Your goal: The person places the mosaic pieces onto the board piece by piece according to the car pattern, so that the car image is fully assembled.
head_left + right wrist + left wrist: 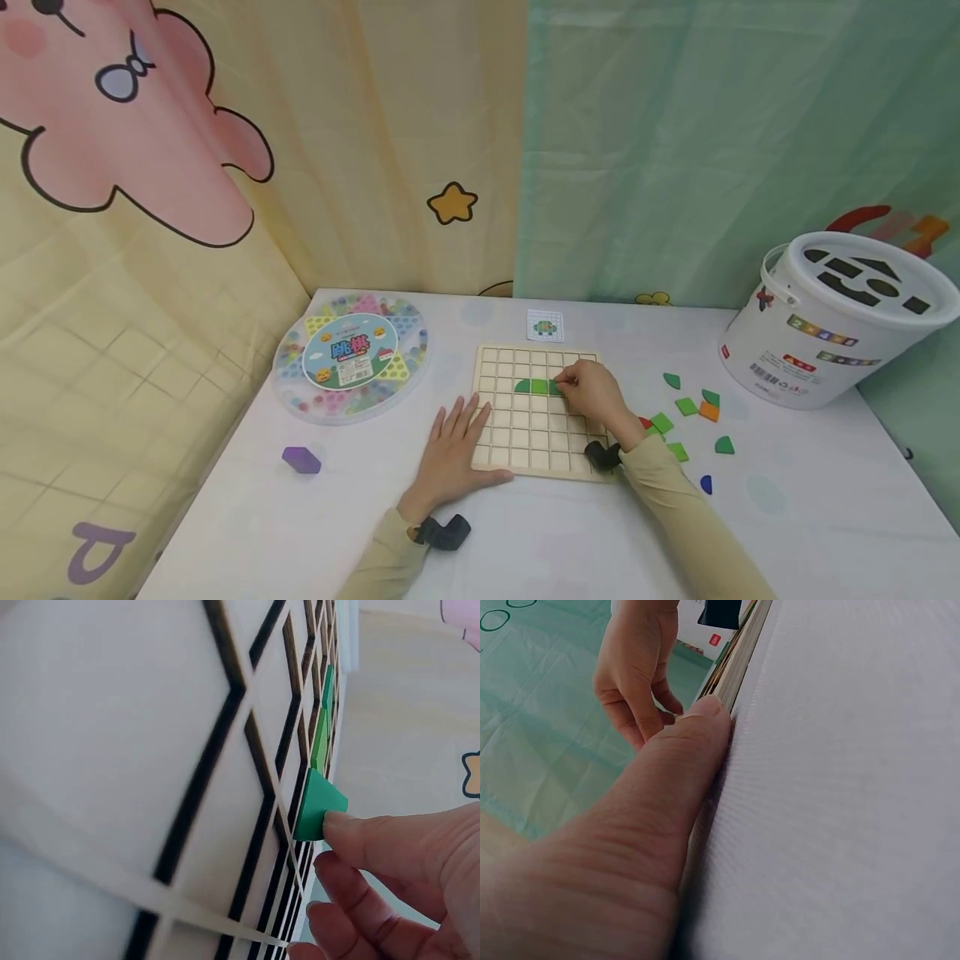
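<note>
A wooden grid board (529, 437) lies flat on the white table. My left hand (450, 454) rests at its left front corner with fingers spread, the thumb along the front edge. My right hand (597, 395) pinches a dark green quarter-round tile (318, 808) between thumb and fingers, tilted against the grid in the right wrist view. In the same row sit a light green square tile (539, 387) and another dark green quarter-round tile (522, 387). Behind the board lies a small card (545, 326) printed with a green picture on a grid.
Loose green tiles (686, 407), an orange square (708, 411) and a blue half-round tile (707, 484) lie right of the board. A white bucket (825, 333) stands back right. At left are a round Chinese checkers set (351, 358) and a purple block (302, 459).
</note>
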